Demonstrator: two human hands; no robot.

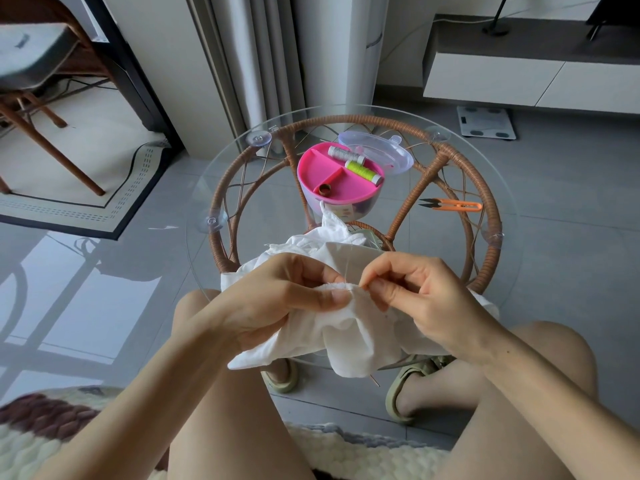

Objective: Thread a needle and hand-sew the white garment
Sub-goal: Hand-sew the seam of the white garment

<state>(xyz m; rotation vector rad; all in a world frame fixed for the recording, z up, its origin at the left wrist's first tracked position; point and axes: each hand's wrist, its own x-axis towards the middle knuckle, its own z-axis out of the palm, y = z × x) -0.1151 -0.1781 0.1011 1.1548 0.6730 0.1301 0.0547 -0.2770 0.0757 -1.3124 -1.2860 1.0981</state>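
Knitted rug (41, 427): closest, cream and brown, cut off at the bottom edge.
Knees: bare, one on each side, under the arms.
Sandals (405, 386): on the grey floor, seen through the glass and partly hidden by the cloth.
Left hand (277, 299): its grip is closed, thumb on top, holding a bunched edge of the white garment (339, 334).
Right hand (415, 296): its grip is a tight pinch of thumb and finger at that same edge, just beside the left thumb.
White garment: held up between both hands; the rest lies on the near part of the counter (194, 216).
Thread (347, 268): a thin white line going up from the pinched edge.
Needle: too small to make out.
Counter: round glass top on a woven brown frame.
Pink sewing box (322, 168): behind the cloth, open, with a grey spool (346, 154), a green spool (365, 172) and a brown ring (325, 189).
Clear lid (381, 152): touching the box's far side.
Orange snips (450, 205): on the glass, well to the right.
Scale (486, 123): on the floor, far back.
Chair (34, 81): far left, blurry and cut off.
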